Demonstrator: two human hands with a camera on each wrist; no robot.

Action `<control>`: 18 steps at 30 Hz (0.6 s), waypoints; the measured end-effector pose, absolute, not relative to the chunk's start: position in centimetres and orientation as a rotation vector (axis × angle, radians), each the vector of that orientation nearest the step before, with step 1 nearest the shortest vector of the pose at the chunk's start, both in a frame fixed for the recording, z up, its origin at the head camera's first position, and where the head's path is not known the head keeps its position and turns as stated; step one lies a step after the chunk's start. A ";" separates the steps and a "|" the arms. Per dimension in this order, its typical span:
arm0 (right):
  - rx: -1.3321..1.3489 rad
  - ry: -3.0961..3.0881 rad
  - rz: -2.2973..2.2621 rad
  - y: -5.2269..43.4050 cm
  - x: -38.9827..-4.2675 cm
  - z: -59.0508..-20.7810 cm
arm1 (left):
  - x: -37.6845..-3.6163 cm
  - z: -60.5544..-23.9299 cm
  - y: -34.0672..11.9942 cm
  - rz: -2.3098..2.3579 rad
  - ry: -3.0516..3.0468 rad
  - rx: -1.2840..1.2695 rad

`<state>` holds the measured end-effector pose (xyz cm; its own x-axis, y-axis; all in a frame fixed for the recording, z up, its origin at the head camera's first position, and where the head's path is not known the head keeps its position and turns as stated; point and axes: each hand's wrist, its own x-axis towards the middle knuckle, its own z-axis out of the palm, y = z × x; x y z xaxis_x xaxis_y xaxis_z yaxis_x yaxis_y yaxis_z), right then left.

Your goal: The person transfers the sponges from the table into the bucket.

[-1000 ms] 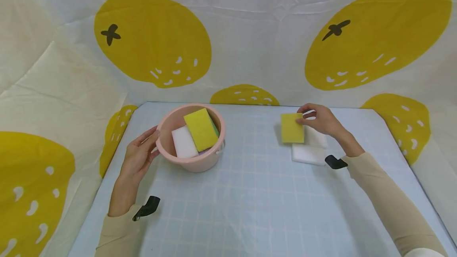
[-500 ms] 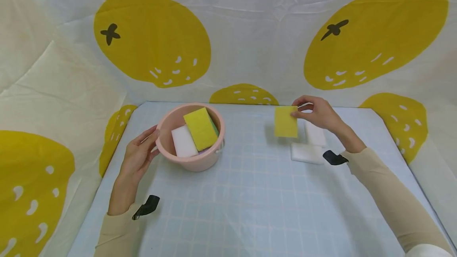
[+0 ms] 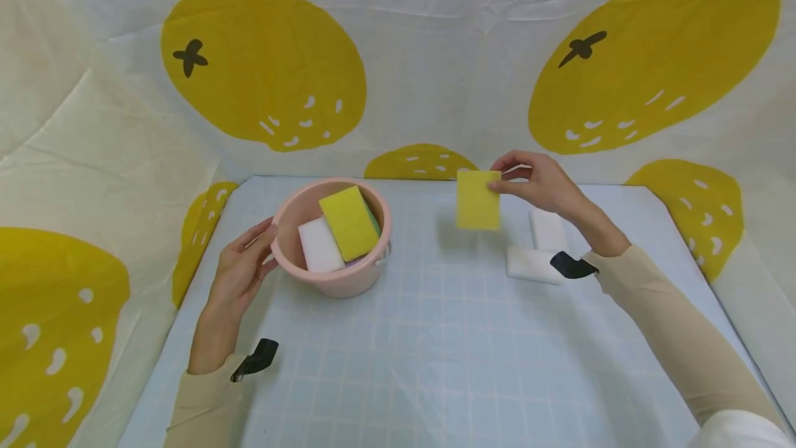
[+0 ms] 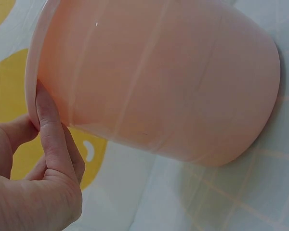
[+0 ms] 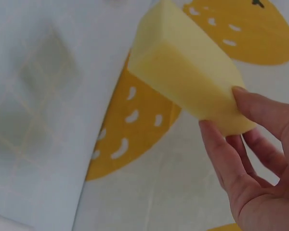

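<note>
Pinching yellow sponge (image 3: 478,200) — right hand (image 3: 539,182); left hand (image 3: 239,274) relaxed against unlabelled pink bucket (image 3: 348,279)

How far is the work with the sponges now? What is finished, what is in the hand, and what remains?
Done: a yellow sponge and a white sponge lie in the pink bucket, which the left hand touches. In hand: the right hand pinches another yellow sponge above the table. Left: two white sponges beside it.
</note>
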<state>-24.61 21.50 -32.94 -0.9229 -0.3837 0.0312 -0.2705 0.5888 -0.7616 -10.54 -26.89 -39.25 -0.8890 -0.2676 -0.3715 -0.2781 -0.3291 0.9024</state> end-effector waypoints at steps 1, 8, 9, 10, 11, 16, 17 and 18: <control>-0.559 2.666 -1.261 21.2 -24.6 -32.8 | -10.6 -39.2 -26.9 2.447 1.815 -0.739; -0.609 2.610 -1.336 19.2 -24.4 -31.7 | -10.6 -39.3 -26.8 2.435 1.818 -0.745; -0.618 2.602 -1.347 18.9 -24.4 -31.6 | -10.6 -39.3 -26.8 2.432 1.822 -0.745; -0.624 2.593 -1.358 18.6 -24.4 -31.4 | -10.6 -39.3 -26.8 2.430 1.823 -0.747; -0.629 2.582 -1.371 18.2 -24.4 -31.3 | -10.6 -39.2 -26.7 2.428 1.826 -0.749; -0.642 2.511 -1.441 16.8 -24.4 -30.9 | -10.7 -39.3 -26.7 2.439 1.824 -0.747; -0.642 2.491 -1.463 16.5 -24.5 -30.8 | -10.7 -39.3 -26.7 2.443 1.824 -0.743; -0.642 2.470 -1.484 16.2 -24.5 -30.8 | -10.6 -39.3 -26.7 2.444 1.823 -0.740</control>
